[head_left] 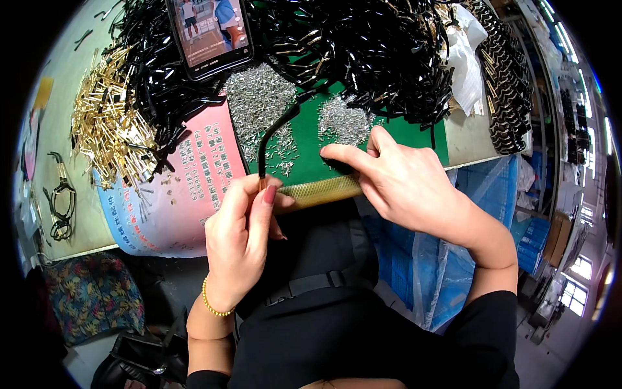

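A black eyeglass temple [274, 133] stands up from my left hand [241, 230], its curved tip leaning away to the right. Thumb and fingers of that hand are closed around its lower end. On the right, my right hand [408, 181] is over the green mat [301, 155], index finger stretched to the left and the other fingers bent. Nothing shows in its grasp; the undersides of the fingers are hidden. Beyond the hands lie a large heap of tiny silvery metal pieces [259, 97] and a smaller heap of silvery pieces [343, 121].
Black temples [389, 58] are piled along the back, with gold-coloured metal parts [110, 110] at the left. A phone [210, 35] with a lit screen leans on the pile. A yellowish mesh strip [324, 192] edges the table. Blue plastic sheeting [447, 259] hangs at right.
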Motion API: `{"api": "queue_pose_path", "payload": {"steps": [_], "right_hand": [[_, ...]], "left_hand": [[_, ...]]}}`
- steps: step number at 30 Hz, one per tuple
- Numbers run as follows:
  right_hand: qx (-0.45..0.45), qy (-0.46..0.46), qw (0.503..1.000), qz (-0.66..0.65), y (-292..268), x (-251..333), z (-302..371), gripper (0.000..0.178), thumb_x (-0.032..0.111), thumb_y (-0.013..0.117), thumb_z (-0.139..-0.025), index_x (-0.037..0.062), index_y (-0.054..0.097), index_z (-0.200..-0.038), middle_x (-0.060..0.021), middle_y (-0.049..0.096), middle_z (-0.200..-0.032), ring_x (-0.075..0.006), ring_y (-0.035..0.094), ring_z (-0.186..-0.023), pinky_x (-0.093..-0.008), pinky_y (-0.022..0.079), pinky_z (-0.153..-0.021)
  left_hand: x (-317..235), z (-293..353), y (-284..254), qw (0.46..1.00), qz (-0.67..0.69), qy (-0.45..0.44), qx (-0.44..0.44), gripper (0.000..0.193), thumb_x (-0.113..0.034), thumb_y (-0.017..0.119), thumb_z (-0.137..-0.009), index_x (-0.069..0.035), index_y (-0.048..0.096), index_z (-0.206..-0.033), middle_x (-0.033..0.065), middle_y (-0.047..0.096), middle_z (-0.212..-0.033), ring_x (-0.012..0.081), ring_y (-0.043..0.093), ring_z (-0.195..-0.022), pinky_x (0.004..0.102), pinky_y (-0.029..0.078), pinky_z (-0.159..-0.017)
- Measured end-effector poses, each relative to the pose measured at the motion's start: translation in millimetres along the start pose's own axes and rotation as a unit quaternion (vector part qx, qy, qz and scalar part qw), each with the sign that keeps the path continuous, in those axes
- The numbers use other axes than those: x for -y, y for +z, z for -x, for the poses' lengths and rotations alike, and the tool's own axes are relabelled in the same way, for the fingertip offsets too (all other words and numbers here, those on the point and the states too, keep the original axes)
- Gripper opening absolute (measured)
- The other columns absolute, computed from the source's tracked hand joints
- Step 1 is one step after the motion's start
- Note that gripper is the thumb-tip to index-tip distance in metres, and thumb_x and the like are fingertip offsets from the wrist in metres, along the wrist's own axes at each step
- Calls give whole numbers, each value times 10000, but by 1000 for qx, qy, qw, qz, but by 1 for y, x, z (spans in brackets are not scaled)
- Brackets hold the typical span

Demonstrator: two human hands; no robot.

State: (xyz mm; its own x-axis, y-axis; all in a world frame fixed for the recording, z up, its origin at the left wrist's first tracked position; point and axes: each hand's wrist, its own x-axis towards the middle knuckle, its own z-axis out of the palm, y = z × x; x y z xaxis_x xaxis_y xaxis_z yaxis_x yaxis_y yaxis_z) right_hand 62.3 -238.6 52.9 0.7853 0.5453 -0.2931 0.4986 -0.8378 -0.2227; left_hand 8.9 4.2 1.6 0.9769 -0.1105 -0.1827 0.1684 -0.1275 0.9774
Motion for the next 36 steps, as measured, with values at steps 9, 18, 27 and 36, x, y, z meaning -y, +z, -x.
{"api": "queue_pose_path", "payload": {"steps": [9,18,27,36], "right_hand": [[238,102,796,-548,-26,29,-18,432,184,438,-1060,97,362,-1477,-125,613,-957,-211,697,-709,-355,577,-594],[223,85,776,-584,-23,27,-23,444,186,435,-1072,100,309,-1489,-43,526,-849,-121,637,-602,-269,526,-478],[206,103,812,-536,-30,40,-12,447,174,527,-1055,20,311,-1415,-160,601,-1061,-224,642,-779,-343,518,-658],[-84,-157,969,-171,-7,98,-110,211,141,588,-938,-62,581,-881,-267,656,-818,-441,683,-742,-510,556,-636]], "left_hand": [[7,-5,3,998,-53,25,-36,177,-70,617,-1027,5,694,-1168,81,758,-822,98,662,-568,252,523,-509],[14,-7,9,977,-165,127,-55,206,-41,661,-978,17,680,-1174,115,742,-814,208,695,-608,303,533,-551],[28,-10,6,871,-325,350,-113,292,-25,740,-887,54,680,-1161,88,680,-755,204,644,-584,324,492,-514],[26,-3,-87,915,-11,191,-355,276,-76,429,-1100,45,485,-1342,116,683,-1095,148,673,-902,291,552,-831]]}}
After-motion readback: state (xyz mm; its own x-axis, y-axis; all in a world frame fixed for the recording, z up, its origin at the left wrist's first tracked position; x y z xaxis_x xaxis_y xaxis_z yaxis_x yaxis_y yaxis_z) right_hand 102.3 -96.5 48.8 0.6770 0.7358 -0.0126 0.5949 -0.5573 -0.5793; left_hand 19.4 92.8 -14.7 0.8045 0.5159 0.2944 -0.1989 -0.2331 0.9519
